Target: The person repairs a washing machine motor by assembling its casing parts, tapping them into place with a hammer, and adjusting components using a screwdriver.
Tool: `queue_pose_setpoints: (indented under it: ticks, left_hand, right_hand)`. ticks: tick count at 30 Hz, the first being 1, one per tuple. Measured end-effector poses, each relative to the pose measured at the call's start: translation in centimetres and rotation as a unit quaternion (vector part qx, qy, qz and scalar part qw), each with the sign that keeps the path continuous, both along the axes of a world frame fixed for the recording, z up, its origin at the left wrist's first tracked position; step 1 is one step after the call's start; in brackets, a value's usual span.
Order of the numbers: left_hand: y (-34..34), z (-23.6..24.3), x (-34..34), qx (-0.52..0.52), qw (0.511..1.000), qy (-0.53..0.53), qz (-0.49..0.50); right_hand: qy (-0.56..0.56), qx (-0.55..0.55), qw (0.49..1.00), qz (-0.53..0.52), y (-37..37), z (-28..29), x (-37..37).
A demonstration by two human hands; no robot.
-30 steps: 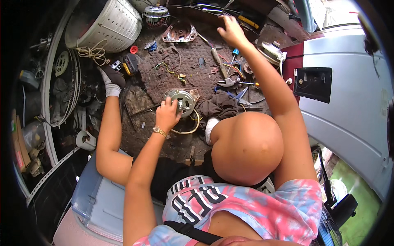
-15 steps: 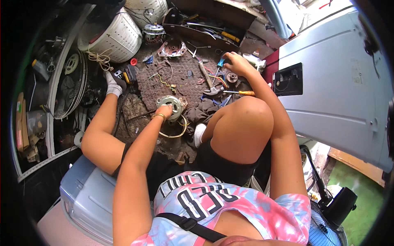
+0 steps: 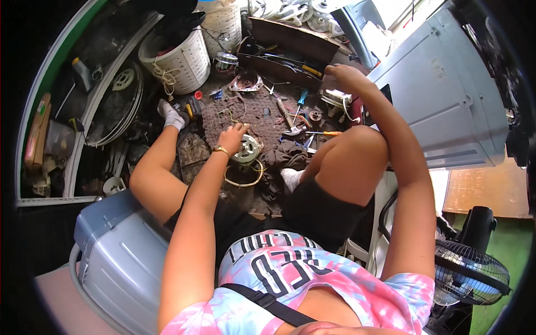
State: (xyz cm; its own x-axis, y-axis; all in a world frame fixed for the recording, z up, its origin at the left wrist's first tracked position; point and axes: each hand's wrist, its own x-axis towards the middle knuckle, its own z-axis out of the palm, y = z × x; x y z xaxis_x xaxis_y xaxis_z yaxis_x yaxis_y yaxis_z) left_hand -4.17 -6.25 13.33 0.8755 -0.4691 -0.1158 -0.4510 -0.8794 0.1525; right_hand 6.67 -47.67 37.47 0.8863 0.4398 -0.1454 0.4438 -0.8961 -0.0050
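Note:
My left hand (image 3: 231, 139) rests with its fingers gripping a round silver motor (image 3: 247, 151), which sits on the cluttered floor between my legs. A loop of yellowish wire (image 3: 243, 180) lies just under the motor. My right hand (image 3: 343, 75) reaches far forward, fingers curled, beside the grey appliance casing (image 3: 446, 95) and above a small white part (image 3: 335, 99). Whether it holds anything is hidden. My bent right knee (image 3: 357, 151) rises between the two hands.
A hammer (image 3: 293, 131), an orange-handled screwdriver (image 3: 329, 134) and a blue-handled one (image 3: 301, 97) lie on the mat. A white perforated drum (image 3: 178, 56) and a fan grille (image 3: 111, 106) sit left. A grey plastic housing (image 3: 117, 251) lies near-left, a black fan (image 3: 472, 273) right.
My right hand has drawn back from the tools at the far side and swung right toward the grey appliance. My left hand has stayed on the motor. The view has tilted.

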Motion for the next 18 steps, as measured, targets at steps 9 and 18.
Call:
queue_pose_setpoints:
  ticks: [9,18]
  left_hand:
    - [7.8,0.2,-2.1,0.067,0.961,0.170,0.207]
    - [4.0,-6.7,-7.3,-0.126,0.959,0.247,0.057]
  right_hand:
    - [-0.034,-0.100,0.978,0.179,14.9,9.4,-2.2]
    - [0.114,-0.027,0.991,0.062,28.4,-2.6,-6.0]
